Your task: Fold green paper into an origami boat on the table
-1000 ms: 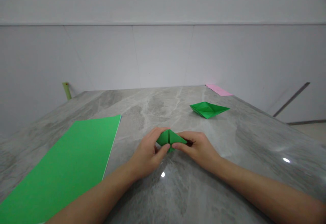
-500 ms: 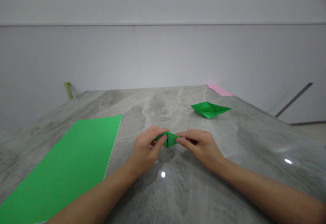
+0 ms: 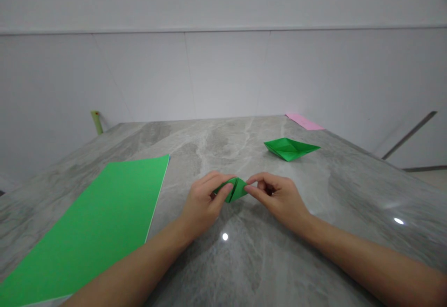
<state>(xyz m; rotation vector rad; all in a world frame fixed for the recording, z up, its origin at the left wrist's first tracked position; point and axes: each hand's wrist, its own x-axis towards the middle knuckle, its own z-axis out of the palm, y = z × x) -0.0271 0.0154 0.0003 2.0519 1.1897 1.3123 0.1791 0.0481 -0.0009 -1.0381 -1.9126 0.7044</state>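
Note:
A small piece of folded green paper (image 3: 239, 189) is held between my two hands, a little above the table. My left hand (image 3: 208, 196) pinches its left part between thumb and fingers, which cover that side. At the right corner, the thumb and index finger of my right hand (image 3: 278, 194) close on the paper's tip. A dark slit between two folded flaps runs slanting across its middle. Farther off to the right lies a finished-looking green paper boat (image 3: 290, 149), pointed at both ends.
A stack of green paper sheets (image 3: 101, 218) lies on the left of the grey marbled table (image 3: 209, 144). Pink paper (image 3: 304, 121) rests at the far right edge. Behind the table stands a white wall (image 3: 223, 74), with a light green strip (image 3: 97, 121) at the left.
The folded paper has tilted, so its middle slit, upright before, now slants up to the right. My right hand's fingers have shifted slightly at the right tip. The view has moved a little.

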